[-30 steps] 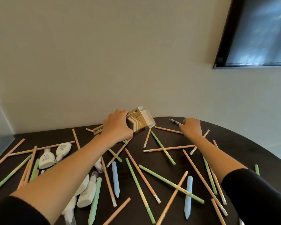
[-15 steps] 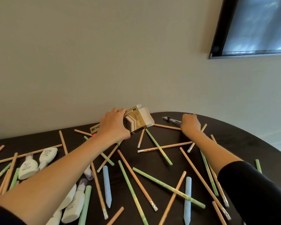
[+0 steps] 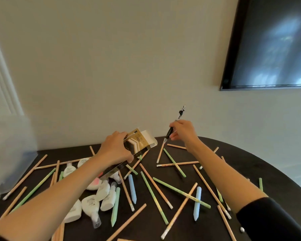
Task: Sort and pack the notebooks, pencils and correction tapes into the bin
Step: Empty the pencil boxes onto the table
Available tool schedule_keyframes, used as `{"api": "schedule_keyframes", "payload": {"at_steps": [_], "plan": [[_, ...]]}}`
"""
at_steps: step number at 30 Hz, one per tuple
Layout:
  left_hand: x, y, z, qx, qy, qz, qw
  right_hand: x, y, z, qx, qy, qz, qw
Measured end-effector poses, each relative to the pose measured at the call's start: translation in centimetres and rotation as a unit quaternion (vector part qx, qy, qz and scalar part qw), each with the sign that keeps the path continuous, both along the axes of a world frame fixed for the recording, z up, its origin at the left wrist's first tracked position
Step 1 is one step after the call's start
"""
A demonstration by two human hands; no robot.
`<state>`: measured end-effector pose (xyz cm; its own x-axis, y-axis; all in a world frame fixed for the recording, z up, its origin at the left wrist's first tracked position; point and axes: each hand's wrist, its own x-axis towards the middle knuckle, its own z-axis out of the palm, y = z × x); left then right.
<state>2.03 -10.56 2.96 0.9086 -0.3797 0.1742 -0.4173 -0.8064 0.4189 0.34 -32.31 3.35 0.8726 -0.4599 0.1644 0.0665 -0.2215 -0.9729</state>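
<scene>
The gold-and-black carton (image 3: 140,144) is gripped by the left hand (image 3: 115,151), with fingers curled over its near end and its open white flap turned toward the wall. Whether the carton's underside touches the dark surface (image 3: 250,164) cannot be told. Just right of the carton, a black pen (image 3: 170,131) is pinched between thumb and fingertips of the right hand (image 3: 183,132). It is held up off the surface, clip end high and tip pointing down. Below and to either side of the carton, wooden and green pencils (image 3: 172,187) are scattered flat, many crossed over one another. Two short pale blue sticks (image 3: 132,188) are seen lying among them. Down and left of the carton, beside the left forearm, white correction tapes (image 3: 106,200) are heaped together, touching. Far left of the carton, at the surface's edge, a clear bin (image 3: 10,150) is glimpsed, but it is too blurred for its contents to be made out. Up and right of the carton, a dark screen (image 3: 271,42) is mounted on the wall.
</scene>
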Motion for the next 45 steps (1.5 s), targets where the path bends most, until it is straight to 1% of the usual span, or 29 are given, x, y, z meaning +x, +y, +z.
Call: {"api": "schedule_keyframes", "payload": {"at_steps": [4,8,10,13,16,18,20,22,24,27,30,34,36,40,42,45], "plan": [[-3.1,4.5,0.2,-0.006,0.007,-0.011,1.000,-2.9,5.0,2.8,0.098,-0.030,0.053,0.993],[-5.7,7.8,0.5,-0.024,0.013,-0.008,1.000,-4.9,10.4,3.2,0.161,-0.023,0.090,0.983],[-6.7,9.2,0.4,-0.038,0.012,-0.009,0.999,-5.7,13.1,2.8,0.168,-0.020,0.113,0.979],[-8.1,11.2,0.2,-0.062,0.006,-0.018,0.998,-6.4,16.4,2.2,0.134,-0.011,0.135,0.982],[-9.0,12.7,-0.1,-0.102,0.006,-0.016,0.995,-6.9,18.0,2.5,0.038,0.009,0.134,0.990],[-9.4,13.6,-0.4,-0.135,0.012,-0.018,0.991,-7.4,18.8,3.3,0.010,0.024,0.164,0.986],[-9.8,14.1,-0.8,-0.147,0.015,-0.022,0.989,-8.0,19.2,4.2,-0.007,0.036,0.182,0.983],[-10.0,14.6,-1.2,-0.154,0.023,-0.020,0.988,-8.5,19.3,4.8,0.018,0.020,0.174,0.984],[-10.0,14.8,-1.5,-0.166,0.033,-0.023,0.985,-8.7,19.2,5.1,0.046,-0.017,0.153,0.987],[-10.1,14.9,-1.9,-0.200,0.049,-0.033,0.978,-9.3,19.0,5.2,0.043,-0.040,0.172,0.983],[-10.0,14.9,-2.3,-0.226,0.076,-0.050,0.970,-9.5,19.0,5.6,-0.027,-0.029,0.233,0.972],[-9.7,15.0,-2.7,-0.265,0.119,-0.063,0.955,-9.1,18.9,6.1,-0.097,-0.040,0.246,0.964],[-9.5,14.9,-2.9,-0.268,0.122,-0.062,0.954,-9.0,19.0,6.0,-0.139,-0.048,0.247,0.958],[-9.3,14.3,-3.2,-0.276,0.112,-0.047,0.953,-9.0,19.5,5.6,-0.233,-0.068,0.270,0.932],[-9.1,13.9,-3.2,-0.285,0.097,-0.033,0.953,-8.9,19.7,5.7,-0.246,-0.101,0.265,0.927],[-8.5,13.6,-3.0,-0.287,0.084,-0.022,0.954,-8.8,19.8,5.7,-0.214,-0.150,0.231,0.937]]}}
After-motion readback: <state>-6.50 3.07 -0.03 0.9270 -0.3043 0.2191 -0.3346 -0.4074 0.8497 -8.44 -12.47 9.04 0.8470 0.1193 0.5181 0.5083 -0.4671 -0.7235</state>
